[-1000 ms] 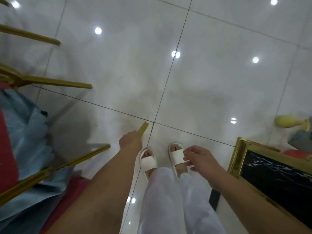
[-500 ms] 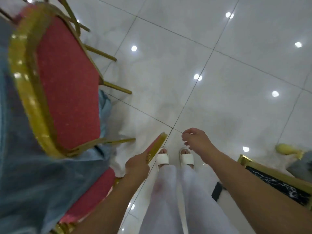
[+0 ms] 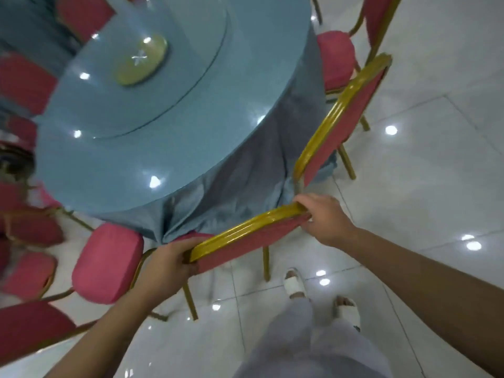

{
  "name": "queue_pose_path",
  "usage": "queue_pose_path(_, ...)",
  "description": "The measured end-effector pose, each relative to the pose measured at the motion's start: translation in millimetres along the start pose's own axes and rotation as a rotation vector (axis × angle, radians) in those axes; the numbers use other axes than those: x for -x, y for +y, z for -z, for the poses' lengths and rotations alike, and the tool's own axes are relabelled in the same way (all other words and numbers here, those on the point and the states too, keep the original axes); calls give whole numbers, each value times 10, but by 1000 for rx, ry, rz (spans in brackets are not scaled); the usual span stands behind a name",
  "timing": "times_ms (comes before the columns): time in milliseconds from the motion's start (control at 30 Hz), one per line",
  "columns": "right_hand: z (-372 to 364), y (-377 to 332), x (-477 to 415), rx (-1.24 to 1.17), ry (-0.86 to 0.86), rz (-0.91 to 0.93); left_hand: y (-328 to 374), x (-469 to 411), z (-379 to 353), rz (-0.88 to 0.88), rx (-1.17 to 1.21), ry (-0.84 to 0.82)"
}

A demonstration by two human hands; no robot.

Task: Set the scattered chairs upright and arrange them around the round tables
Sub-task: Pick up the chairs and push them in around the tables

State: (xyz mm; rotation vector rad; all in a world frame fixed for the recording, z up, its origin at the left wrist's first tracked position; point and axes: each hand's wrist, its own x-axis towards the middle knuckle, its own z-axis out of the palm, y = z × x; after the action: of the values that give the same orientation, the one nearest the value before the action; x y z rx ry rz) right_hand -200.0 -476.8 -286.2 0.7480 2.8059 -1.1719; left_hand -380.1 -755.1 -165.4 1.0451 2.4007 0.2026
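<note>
Left-edge chairs (image 3: 30,230) blurry, partly cropped

Bare left hand (image 3: 166,264) and right hand (image 3: 326,219), pale, perhaps grey trousers (image 3: 308,350), white sandals (image 3: 293,283).

The table (image 3: 191,137) stands ahead and to the left, with a disc (image 3: 141,60) lying at the middle of its top. Directly before the person, the near chair (image 3: 245,234) stands at the table's near edge, the left hand (image 3: 167,264) gripping the left end of its back and the right hand (image 3: 326,218) the right end. A second chair (image 3: 345,110) stands just to its right along the rim, a third chair (image 3: 335,60) beyond that, and a fourth chair (image 3: 107,263) to the near chair's left.
</note>
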Motion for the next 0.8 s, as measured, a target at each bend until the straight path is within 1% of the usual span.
queue_pose_path(100,-131,-651,-184,107,-101,172,-507,610,-54,175,68,141)
queue_pose_path(167,-313,-1081,-190,230,-168,308,-855,974,-187,308,122,194)
queue_pose_path(233,-602,-1455,-102,300,-195,434,-1225,1301,-364,426,171,223)
queue_pose_path(333,-1160,-1998,125,304,-268,496,-1843,1733,-645,635,205,238)
queue_pose_path(433,-1684,-2417,281,305,-283,496,-2322,2001,-791,798,305,355)
queue_pose_path(467,-1793,-2524,307,286,-308,467,-2450,2049,-760,801,323,347)
queue_pose_path(500,-1866,-2607,313,258,-349,444,-2574,2082,-682,786,344,270)
queue_pose_path(567,-1915,-2741,332,160,-489,371,-2777,2187,-410,721,471,1)
queue_pose_path(600,-1885,-2792,324,74,-550,307,-2848,2234,-262,675,558,-110)
queue_pose_path(633,-1832,-2835,318,-24,-587,234,-2888,2276,-111,620,617,-168)
queue_pose_path(667,-1769,-2859,323,-107,-584,166,-2907,2292,22,565,658,-155)
queue_pose_path(700,-1700,-2866,332,-150,-544,113,-2890,2275,135,528,685,-76)
queue_pose_path(733,-1630,-2868,356,-157,-476,78,-2851,2232,196,499,718,37)
queue_pose_path(767,-1553,-2849,379,-106,-372,61,-2810,2130,218,467,704,158)
queue_pose_path(800,-1483,-2797,402,-8,-268,56,-2733,1990,227,439,606,242)
